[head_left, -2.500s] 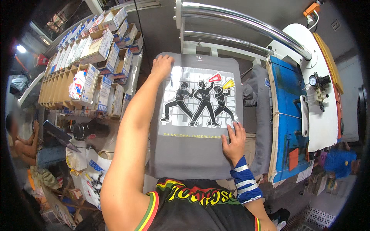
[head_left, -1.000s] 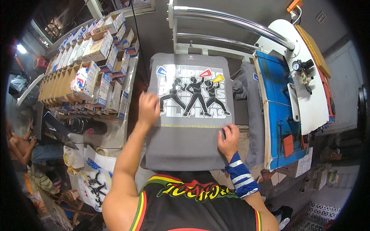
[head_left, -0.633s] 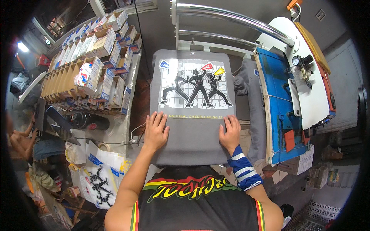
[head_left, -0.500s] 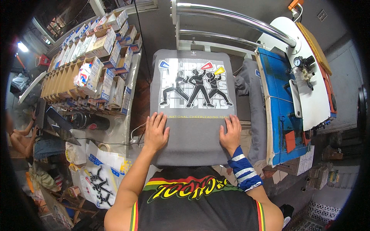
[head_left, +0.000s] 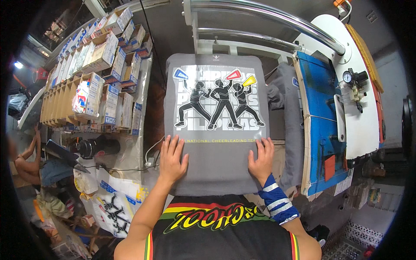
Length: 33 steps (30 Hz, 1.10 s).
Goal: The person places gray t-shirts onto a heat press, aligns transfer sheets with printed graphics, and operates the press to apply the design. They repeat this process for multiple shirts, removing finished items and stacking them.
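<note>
A gray shirt (head_left: 214, 167) lies spread on a platen, carrying a shiny film with a printed design (head_left: 221, 102) of three dark figures, colored megaphones, white lettering and a thin yellow line of text. My left hand (head_left: 172, 158) rests palm down at the lower left of the film, fingers stretched and apart. My right hand (head_left: 261, 160), below a blue-and-white striped wrist wrap, rests likewise at the lower right, fingers apart. Neither hand holds anything.
Cardboard organizer boxes (head_left: 86, 78) fill the left bench, with a black cylindrical object (head_left: 99, 147) below. Right stand a blue board (head_left: 325, 173) and pressure gauge (head_left: 348, 77); metal rails (head_left: 268, 11) cross behind the shirt. Another person's arms (head_left: 30, 151) show at far left.
My left hand has come down from the shirt's upper-left corner, revealing the blue megaphone, and now lies level with my right hand. In the last half second both have barely moved; the view shifted slightly.
</note>
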Motion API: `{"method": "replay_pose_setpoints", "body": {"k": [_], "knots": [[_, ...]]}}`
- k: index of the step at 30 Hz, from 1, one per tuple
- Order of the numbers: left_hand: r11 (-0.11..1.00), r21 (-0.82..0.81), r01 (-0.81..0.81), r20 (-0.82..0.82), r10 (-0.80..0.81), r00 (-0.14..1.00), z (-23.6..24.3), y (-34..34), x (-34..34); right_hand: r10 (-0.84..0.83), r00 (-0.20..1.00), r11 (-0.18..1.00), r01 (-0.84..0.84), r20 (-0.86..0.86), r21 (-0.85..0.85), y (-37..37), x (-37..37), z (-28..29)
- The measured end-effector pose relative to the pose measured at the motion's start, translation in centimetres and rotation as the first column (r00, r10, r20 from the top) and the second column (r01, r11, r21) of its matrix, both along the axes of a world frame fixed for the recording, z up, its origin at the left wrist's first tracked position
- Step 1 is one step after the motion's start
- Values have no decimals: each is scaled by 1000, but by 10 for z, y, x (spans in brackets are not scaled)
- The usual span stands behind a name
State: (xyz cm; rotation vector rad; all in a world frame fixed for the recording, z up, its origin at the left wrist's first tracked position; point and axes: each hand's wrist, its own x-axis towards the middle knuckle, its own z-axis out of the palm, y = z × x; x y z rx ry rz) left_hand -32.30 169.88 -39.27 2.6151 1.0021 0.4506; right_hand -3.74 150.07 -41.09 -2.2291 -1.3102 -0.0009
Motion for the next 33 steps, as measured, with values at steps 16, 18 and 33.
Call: {"method": "replay_pose_setpoints", "body": {"k": [16,18,33], "knots": [[999,-30,-13,42,15,999,0,-1,-5,38,998,996,-42,-50,-82,-8,2,6],[1000,-20,-3,52,4,999,0,-2,-5,44,999,996,-46,-25,-71,-8,2,5],[1000,25,-1,48,0,999,-6,-8,2,-42,999,999,42,11,-26,-6,4,-5]]}}
